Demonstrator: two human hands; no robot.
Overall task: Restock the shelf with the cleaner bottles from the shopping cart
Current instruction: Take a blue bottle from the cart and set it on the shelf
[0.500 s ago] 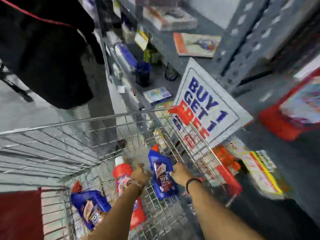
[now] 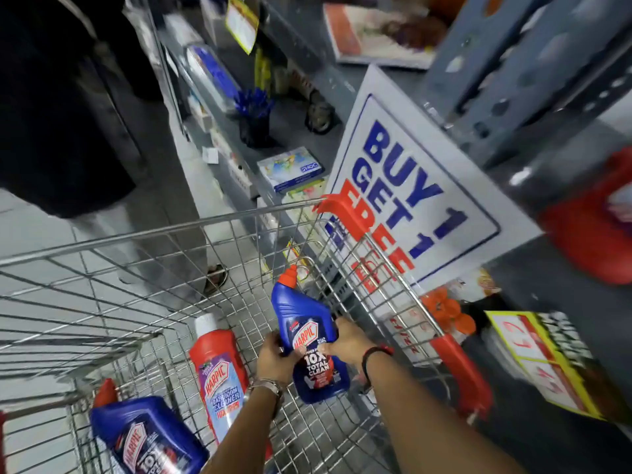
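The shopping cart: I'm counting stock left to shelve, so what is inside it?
Inside the shopping cart: a blue bottle held by the left hand and right hand, a red bottle and a second blue bottle lying down. The forearms hide part of the floor.

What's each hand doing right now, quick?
Left hand: closed on the blue Harpic bottle, gripping its left side.
Right hand: closed on the same bottle, gripping its right side.

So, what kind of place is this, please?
Most likely a shop aisle: a wire cart holding cleaner bottles, a "BUY 1 GET 1 FREE" sign, and metal shelves stocked with goods.
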